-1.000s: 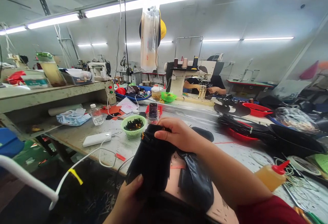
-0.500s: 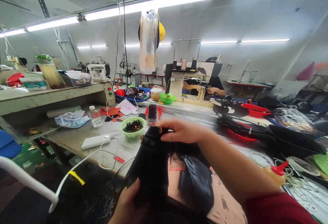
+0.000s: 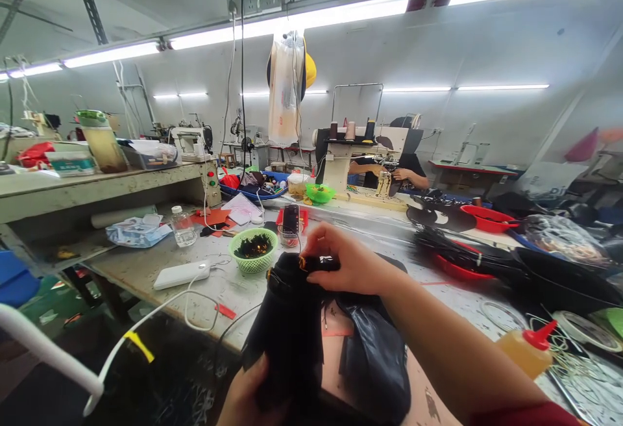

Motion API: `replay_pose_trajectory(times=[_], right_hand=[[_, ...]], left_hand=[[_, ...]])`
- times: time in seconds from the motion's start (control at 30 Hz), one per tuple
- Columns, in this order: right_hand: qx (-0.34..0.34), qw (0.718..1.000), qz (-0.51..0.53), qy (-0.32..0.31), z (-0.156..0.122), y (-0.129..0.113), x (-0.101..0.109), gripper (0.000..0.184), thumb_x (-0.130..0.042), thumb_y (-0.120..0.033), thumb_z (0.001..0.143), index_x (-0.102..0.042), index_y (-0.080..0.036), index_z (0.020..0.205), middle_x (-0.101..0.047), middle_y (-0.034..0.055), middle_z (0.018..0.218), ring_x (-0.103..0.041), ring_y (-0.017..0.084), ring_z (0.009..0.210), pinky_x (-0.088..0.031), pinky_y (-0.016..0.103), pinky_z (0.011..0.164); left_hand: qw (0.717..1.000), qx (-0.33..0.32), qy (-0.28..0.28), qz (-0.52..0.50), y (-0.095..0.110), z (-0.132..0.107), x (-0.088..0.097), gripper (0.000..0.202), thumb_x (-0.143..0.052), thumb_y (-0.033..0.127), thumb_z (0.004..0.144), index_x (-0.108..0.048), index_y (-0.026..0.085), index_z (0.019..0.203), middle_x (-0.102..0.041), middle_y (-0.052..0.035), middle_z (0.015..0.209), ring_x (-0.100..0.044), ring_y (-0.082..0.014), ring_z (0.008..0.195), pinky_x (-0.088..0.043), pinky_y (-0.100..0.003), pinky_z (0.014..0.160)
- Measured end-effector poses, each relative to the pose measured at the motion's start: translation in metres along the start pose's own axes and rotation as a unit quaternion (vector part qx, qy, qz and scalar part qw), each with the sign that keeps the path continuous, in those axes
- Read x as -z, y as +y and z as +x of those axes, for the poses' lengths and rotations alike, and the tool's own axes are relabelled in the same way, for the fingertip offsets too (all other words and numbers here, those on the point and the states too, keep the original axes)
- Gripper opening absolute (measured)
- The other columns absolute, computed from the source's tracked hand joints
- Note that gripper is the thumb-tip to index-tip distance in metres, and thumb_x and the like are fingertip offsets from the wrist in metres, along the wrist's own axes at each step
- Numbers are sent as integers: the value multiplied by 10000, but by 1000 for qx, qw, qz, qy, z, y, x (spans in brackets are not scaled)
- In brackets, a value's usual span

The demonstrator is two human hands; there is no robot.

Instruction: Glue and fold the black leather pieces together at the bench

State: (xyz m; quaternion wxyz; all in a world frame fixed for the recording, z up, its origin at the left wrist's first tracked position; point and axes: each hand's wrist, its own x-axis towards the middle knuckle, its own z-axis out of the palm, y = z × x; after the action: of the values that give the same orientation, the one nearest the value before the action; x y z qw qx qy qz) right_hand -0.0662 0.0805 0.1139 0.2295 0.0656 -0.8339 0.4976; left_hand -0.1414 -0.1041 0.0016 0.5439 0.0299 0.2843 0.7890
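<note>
A black bag-like piece [image 3: 287, 335] with small gold-coloured fittings stands in front of me over the near edge of the table. Low on its left side, my left hand [image 3: 250, 387] grips it, thumb on top and the other fingers hidden. At the upper end, my right hand [image 3: 335, 260] pinches a short black strap [image 3: 318, 263] beside a gold fitting [image 3: 302, 262]. Shiny black material [image 3: 374, 354] lies just to the right under my forearm. Beyond the piece, a pale green basket [image 3: 253, 258] holds small black and gold parts.
A white power bank [image 3: 181, 275] with a cable and a clear bottle [image 3: 183, 228] lie to the left. A phone [image 3: 291, 219] leans behind the basket. On the right are black cords [image 3: 452, 244], red basins [image 3: 487, 218] and a glue bottle [image 3: 525, 351]. Another person's arms [image 3: 411, 176] show behind a sewing machine [image 3: 335, 166].
My view has shifted slightly, so the scene sits a little lower. My right hand's fingers are more bent at the strap. My left hand keeps its grip on the black piece.
</note>
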Motion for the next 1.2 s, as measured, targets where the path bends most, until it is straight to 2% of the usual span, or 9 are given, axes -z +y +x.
replay_pose_trajectory(times=[0.1,0.27,0.43,0.6,0.83,1.07,1.2], right_hand=[[1,999,-24,28,-4,-6,-7,340,-611,-99,643,-421,-223,897,-550,-2,876,-575,143,866,-458,345,807],[28,996,-61,50,-6,-13,-13,326,-594,-88,647,-444,-218,904,-560,2,869,-569,136,833,-466,327,784],[38,994,-85,59,-7,-17,-15,325,-584,-79,639,-448,-215,902,-563,2,854,-561,130,797,-473,305,746],[41,992,-101,58,-8,-19,-16,319,-573,-72,642,-450,-218,897,-564,3,857,-556,127,799,-471,296,746],[47,994,-89,53,-7,-18,-17,328,-576,-82,645,-453,-221,915,-567,5,868,-561,131,814,-470,293,749],[50,993,-87,54,-7,-20,-17,322,-568,-76,640,-452,-221,903,-570,3,858,-567,135,809,-468,300,751],[47,993,-94,54,-8,-18,-17,336,-571,-70,638,-458,-223,915,-576,5,870,-569,138,822,-470,303,758]], left_hand=[[1000,23,4,13,1,2,5,30,-749,175,621,-721,166,611,-724,-48,603,-675,-222,584,-534,-265,551],[999,40,3,22,3,3,10,49,-748,175,640,-731,130,632,-731,-63,612,-672,-204,560,-514,-240,513],[999,33,-25,10,2,2,4,122,-799,186,582,-749,109,662,-749,-84,692,-688,-207,634,-533,-226,595],[999,26,-43,-2,1,1,-1,120,-819,175,548,-749,119,628,-748,-67,666,-687,-192,628,-529,-207,590],[998,38,-55,0,1,2,3,116,-777,175,606,-757,124,708,-755,-87,737,-699,-243,725,-537,-268,701],[998,36,-55,-12,0,2,-2,81,-779,163,589,-758,133,661,-755,-84,732,-696,-248,728,-544,-276,703],[998,37,-50,18,-1,3,2,101,-763,195,612,-758,120,679,-751,-104,732,-691,-287,773,-532,-340,776]])
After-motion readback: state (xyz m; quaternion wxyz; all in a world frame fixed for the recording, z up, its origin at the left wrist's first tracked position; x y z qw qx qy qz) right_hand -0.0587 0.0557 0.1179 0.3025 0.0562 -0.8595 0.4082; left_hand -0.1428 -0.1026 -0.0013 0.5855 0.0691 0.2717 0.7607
